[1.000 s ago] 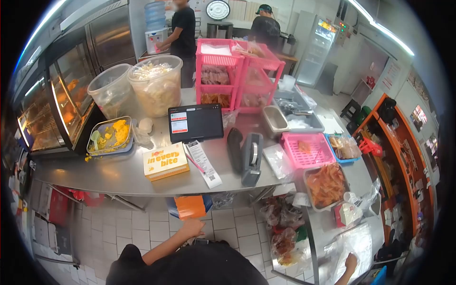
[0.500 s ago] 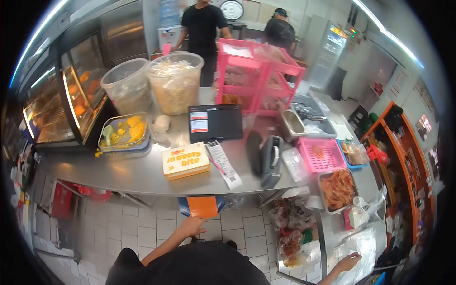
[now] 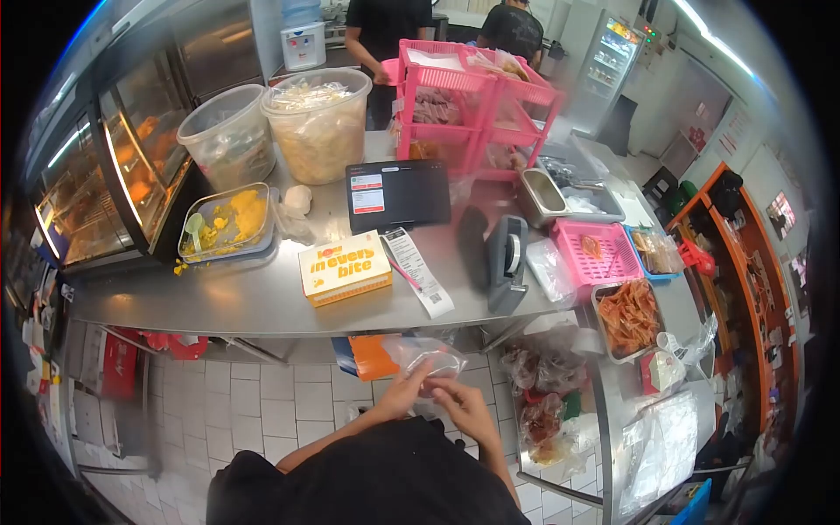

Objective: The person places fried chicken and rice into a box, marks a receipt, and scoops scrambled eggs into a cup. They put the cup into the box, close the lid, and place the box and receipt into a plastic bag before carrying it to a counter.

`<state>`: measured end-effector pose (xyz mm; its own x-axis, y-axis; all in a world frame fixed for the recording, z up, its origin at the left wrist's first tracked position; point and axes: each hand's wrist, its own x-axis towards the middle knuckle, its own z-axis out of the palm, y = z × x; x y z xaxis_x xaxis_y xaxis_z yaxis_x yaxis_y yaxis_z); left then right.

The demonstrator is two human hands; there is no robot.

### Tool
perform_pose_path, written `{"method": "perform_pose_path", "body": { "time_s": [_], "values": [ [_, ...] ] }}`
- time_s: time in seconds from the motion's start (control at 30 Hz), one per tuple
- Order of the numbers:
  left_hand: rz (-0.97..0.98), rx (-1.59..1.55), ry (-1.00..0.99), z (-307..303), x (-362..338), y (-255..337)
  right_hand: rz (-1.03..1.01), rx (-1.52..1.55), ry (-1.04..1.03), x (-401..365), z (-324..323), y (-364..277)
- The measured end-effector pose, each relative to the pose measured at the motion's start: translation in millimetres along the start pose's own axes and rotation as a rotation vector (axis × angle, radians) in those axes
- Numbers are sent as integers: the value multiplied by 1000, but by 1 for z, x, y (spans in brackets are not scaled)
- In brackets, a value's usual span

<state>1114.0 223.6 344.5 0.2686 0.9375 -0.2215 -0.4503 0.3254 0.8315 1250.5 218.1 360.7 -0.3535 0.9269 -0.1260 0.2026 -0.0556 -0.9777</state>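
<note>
In front of my body, below the table edge, a clear plastic bag [image 3: 444, 357] is between my hands. My left hand [image 3: 402, 394] grips it from the left, thumb up along its side. The fingers of my right hand [image 3: 465, 411] are bent and pinch its near edge. Behind the bag is an orange sheet or box [image 3: 369, 357] under the table. On the steel table [image 3: 219, 306] above stand a yellow and white box [image 3: 346, 267] printed "in every bite", a printed receipt [image 3: 423, 276] with a pink pen, and a grey tape dispenser [image 3: 507, 262].
A stack of clear bags [image 3: 661, 446] lies on the right side table, near a tray of orange-brown food [image 3: 627, 319]. A tablet [image 3: 398, 194], tall tubs [image 3: 317, 131] and a pink rack [image 3: 477, 114] stand farther back. Two people are beyond.
My right hand has come from the stack of bags at the right to my front, bringing a clear bag. My left hand has moved right and taken hold of it too.
</note>
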Motion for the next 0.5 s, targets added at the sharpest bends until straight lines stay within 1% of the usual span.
{"method": "perform_pose_path", "body": {
  "time_s": [0.03, 0.07, 0.1, 0.17, 0.2, 0.23, 0.27, 0.3, 0.33, 0.4, 0.43, 0.47, 0.5],
  "values": [
    [-55, -46, 34, -2, -5, 3, -18, 220, -70, -1, -7, 11],
    [177, 368, 27, -9, -4, -2, 62, 279, -77, 1, -12, 20],
    [168, 368, 24, -14, -7, -6, 69, 283, -71, 3, -13, 35],
    [-82, 785, -264, -10, -15, 10, 199, 464, -78, 10, -12, 72],
    [-132, 785, -327, -5, -17, 11, 206, 476, -134, 15, -9, 87],
    [-139, 786, -324, 4, -21, 18, 210, 481, -137, 22, -3, 105],
    [-189, 750, -469, 14, -25, 31, -33, 695, -267, 29, 7, 123],
    [-237, 711, -618, 21, -27, 37, -286, 899, -388, 32, 16, 120],
    [-381, 692, -704, 11, -17, 14, -142, 735, -450, 39, 14, 116],
    [-19, 582, -669, 21, -29, 10, -156, 710, -434, 44, 18, 131],
    [-230, 716, -694, 19, -31, 16, -166, 686, -417, 49, 14, 141],
    [-478, 758, -622, 16, -33, 18, -86, 770, -423, 48, 13, 160],
    [-416, 674, -529, 29, -41, 38, -21, 861, -419, 48, 14, 179]
  ]
}}
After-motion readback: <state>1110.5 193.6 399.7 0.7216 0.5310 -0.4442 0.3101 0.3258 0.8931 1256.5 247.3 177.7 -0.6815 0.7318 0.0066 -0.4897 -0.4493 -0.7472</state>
